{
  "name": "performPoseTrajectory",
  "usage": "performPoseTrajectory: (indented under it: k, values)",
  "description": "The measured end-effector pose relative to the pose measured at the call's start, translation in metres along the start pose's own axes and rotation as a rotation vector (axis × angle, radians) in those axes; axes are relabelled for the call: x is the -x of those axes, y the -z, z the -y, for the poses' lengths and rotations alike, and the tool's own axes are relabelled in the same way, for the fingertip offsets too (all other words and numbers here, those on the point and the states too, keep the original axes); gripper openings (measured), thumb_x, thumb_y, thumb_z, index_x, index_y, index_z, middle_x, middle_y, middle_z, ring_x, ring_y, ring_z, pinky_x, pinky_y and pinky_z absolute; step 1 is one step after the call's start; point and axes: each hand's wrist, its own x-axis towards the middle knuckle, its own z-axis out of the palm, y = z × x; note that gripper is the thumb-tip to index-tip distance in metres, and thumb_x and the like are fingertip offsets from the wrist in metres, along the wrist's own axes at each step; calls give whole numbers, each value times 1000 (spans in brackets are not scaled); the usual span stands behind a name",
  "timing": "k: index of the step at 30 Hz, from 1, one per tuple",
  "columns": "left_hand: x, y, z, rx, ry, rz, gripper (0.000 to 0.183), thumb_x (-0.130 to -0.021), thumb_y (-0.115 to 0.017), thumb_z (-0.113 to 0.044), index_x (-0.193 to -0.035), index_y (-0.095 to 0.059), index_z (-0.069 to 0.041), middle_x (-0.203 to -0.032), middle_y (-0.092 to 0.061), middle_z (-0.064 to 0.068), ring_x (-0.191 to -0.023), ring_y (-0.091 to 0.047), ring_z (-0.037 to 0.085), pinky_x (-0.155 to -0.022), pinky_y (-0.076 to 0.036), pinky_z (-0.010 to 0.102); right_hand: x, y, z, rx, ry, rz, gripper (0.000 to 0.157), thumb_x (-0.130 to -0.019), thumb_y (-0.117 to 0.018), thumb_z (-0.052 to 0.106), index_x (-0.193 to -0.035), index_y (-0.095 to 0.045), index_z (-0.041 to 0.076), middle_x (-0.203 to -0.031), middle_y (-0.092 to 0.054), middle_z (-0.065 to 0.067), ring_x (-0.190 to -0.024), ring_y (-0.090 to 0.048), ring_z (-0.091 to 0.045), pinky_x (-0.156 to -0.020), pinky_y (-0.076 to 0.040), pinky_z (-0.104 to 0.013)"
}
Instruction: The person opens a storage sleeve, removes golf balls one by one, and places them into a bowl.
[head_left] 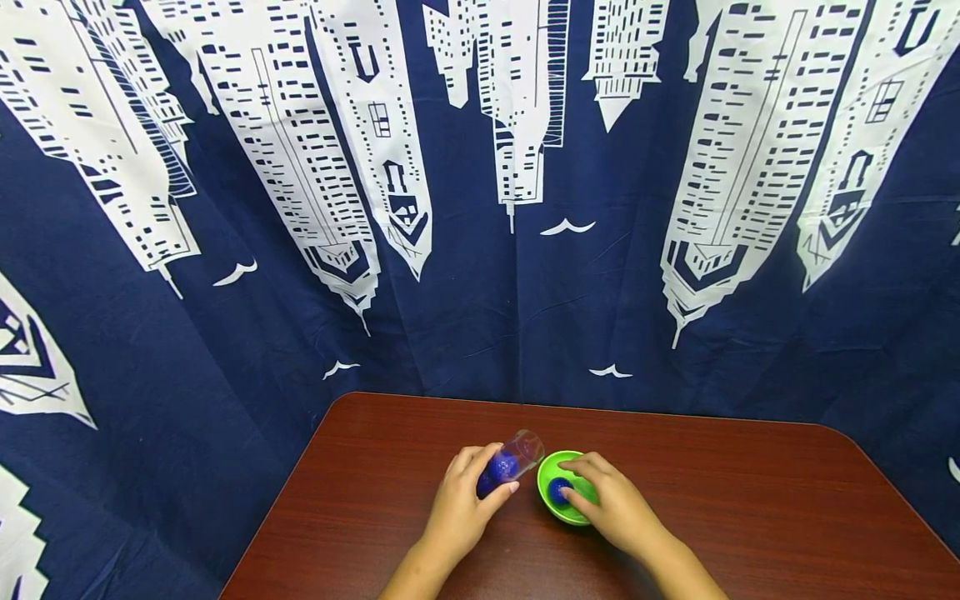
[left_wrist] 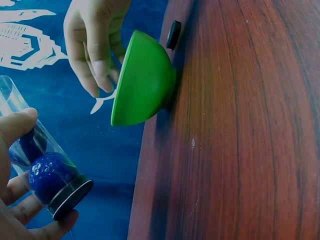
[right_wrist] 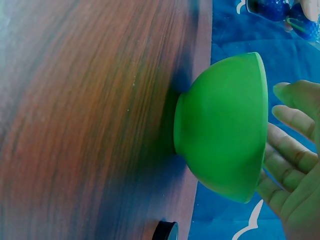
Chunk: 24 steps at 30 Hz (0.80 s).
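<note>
My left hand [head_left: 461,504] grips a clear plastic tube [head_left: 531,447], tilted with its far end toward the bowl. Two dark blue balls [left_wrist: 49,175] are inside the tube, one against the black cap [left_wrist: 72,199] at its lower end. A green bowl [right_wrist: 225,125] stands upright on the table, right of the tube. Inside it lies another blue ball [head_left: 558,490]. Over the bowl's rim is my right hand [head_left: 618,508], fingers apart and loosely bent, thumb at the ball; whether it touches the ball I cannot tell.
A small round black lid [left_wrist: 173,34] lies on the brown wooden table [head_left: 375,467] beside the bowl; the head view does not show it. Behind the table hangs a dark blue cloth [head_left: 465,333] printed with white buildings and birds.
</note>
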Motion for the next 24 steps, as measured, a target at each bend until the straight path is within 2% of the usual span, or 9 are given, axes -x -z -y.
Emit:
performPoseTrajectory:
  k: [5, 9, 13, 24]
  values:
    - [-1, 0, 0, -2, -25, -16, 51, -90, -76, -40, -135, -63, -20, -122, -65, -3, -111, -60, 14, -92, -57, 40, 2, 2, 0, -26, 31, -62, 36, -84, -82, 18, -119, -73, 13, -112, -68, 8, -104, -69, -13, -90, -57, -41]
    - [-3, 1, 0, -5, -54, -28, 51, -88, -78, -37, -134, -64, -19, -123, -68, -2, -113, -61, 15, -95, -56, 40, 3, 3, 0, -67, 67, -104, 37, -83, -82, 14, -119, -72, 11, -110, -70, 3, -97, -69, -13, -85, -59, -36]
    - [-3, 1, -1, -12, -71, -44, 52, -86, -81, -34, -132, -65, -18, -121, -69, -2, -113, -62, 15, -96, -55, 39, 6, 4, 1, -119, 103, -139, 37, -84, -81, 10, -119, -71, 11, -109, -71, -1, -93, -70, -15, -81, -60, -36]
    - [-2, 3, -5, -91, -107, -75, 57, -79, -86, -31, -133, -67, -29, -114, -67, -7, -107, -58, 12, -93, -50, 38, 11, 9, 9, -213, 126, -177, 37, -88, -77, 9, -123, -69, 16, -106, -70, 1, -90, -70, -13, -79, -60, -34]
